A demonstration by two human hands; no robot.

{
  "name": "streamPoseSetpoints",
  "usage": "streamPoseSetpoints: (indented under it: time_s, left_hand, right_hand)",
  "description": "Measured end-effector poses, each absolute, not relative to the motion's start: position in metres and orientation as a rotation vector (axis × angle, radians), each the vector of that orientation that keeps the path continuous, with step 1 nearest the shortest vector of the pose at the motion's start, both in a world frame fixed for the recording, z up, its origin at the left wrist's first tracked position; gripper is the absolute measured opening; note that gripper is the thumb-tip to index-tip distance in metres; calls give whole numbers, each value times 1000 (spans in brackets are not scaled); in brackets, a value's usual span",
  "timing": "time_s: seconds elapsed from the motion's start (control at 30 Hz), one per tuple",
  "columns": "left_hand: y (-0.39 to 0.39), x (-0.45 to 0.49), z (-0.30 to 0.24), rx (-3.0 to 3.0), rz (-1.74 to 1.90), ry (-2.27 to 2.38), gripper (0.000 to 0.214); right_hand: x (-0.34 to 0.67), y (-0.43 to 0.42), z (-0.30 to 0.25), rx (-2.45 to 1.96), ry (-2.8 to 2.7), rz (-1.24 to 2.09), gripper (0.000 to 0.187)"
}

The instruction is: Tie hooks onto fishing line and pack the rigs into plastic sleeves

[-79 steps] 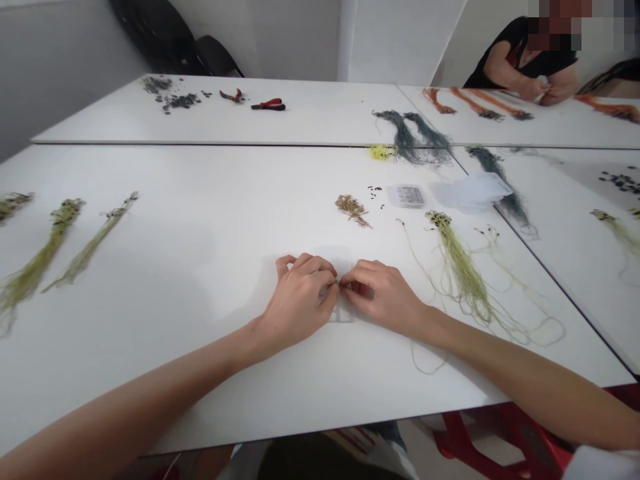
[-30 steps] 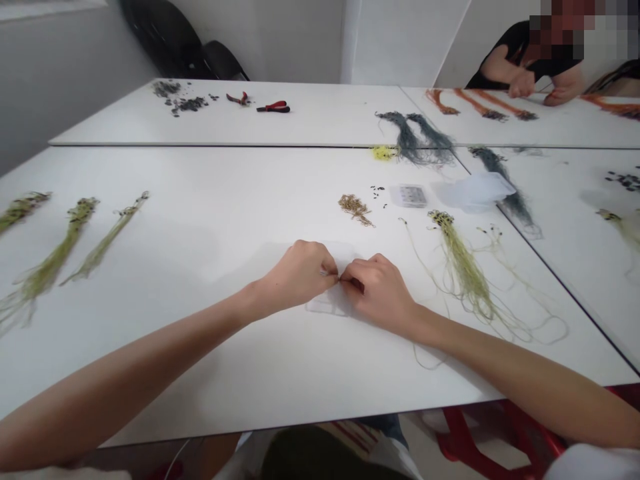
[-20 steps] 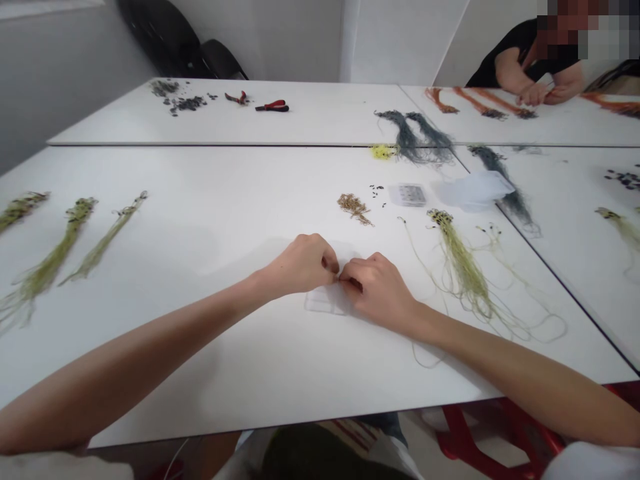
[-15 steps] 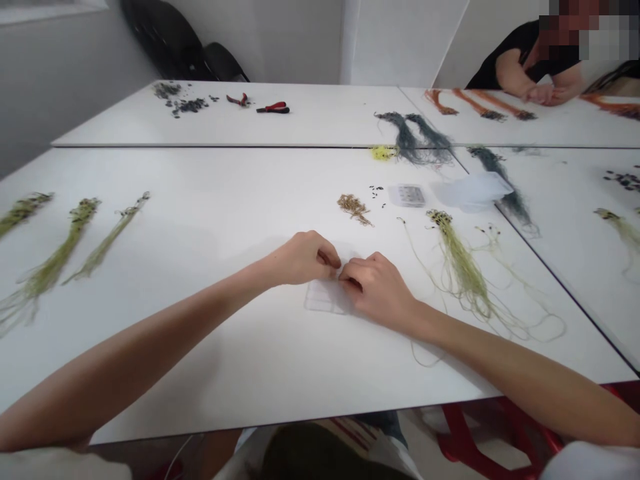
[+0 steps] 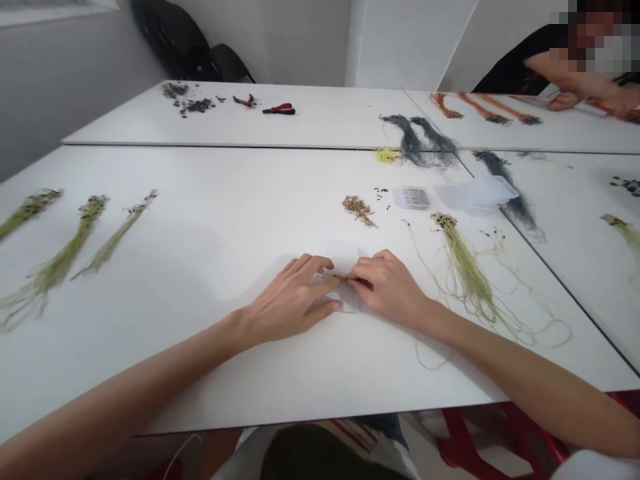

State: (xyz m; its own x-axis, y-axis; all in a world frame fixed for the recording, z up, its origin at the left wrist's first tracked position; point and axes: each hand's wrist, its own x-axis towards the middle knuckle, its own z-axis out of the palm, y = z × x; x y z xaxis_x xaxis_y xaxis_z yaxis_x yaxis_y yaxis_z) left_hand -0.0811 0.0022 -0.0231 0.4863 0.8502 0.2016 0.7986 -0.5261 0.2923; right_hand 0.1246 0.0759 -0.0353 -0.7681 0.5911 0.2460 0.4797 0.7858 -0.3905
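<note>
In the head view my right hand [image 5: 387, 283] is closed in a pinch on one end of a thin wire piece with a curved, hook-like end [image 5: 327, 275]. My left hand [image 5: 295, 293] lies with its fingers spread. Its index fingertip touches the wire piece beside the right fingertips, and its thumb is apart below. Under both hands is a clear plastic box [image 5: 345, 253], mostly hidden. Just beyond sits a pile of gold wire pieces [image 5: 357, 209], with several tiny black bits [image 5: 381, 193] beside it.
A bundle of yellow-green cords [image 5: 465, 267] lies right, near a small clear case [image 5: 414, 198] and a plastic bag [image 5: 480, 193]. More green bundles [image 5: 85, 230] lie left. Red-handled pliers [image 5: 280, 109] and dark teal bundles [image 5: 413, 140] lie farther back. A co-worker's hands [image 5: 600, 97] are beside orange bundles [image 5: 483, 109].
My left hand has opened out from its pinch and come lower, its fingers now spread. The wire piece has come into sight between the hands. The co-worker's hands have moved right and apart.
</note>
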Motion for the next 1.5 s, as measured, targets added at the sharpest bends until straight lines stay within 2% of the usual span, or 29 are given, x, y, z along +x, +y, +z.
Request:
streamPoseSetpoints:
  time_s: [0.3, 0.57, 0.8, 1.07, 1.5]
  left_hand:
    - [-3, -73, -32, 2599, 510, 1500, 30]
    - [-3, -73, -33, 2580, 536, 1517, 29]
    - [-3, -73, -33, 2579, 531, 1521, 31]
    - [-1, -71, -31, 2589, 508, 1540, 31]
    - [-2, -72, -34, 2595, 530, 1547, 32]
  right_hand:
    - [136, 79, -33, -676, -2631, 550, 17]
    - [137, 78, -38, -593, -2636, 394, 18]
    - [137, 79, -38, -572, -2652, 407, 21]
    - [135, 81, -39, -625, -2620, 586, 13]
    - [135, 82, -42, -597, -2566, 536, 10]
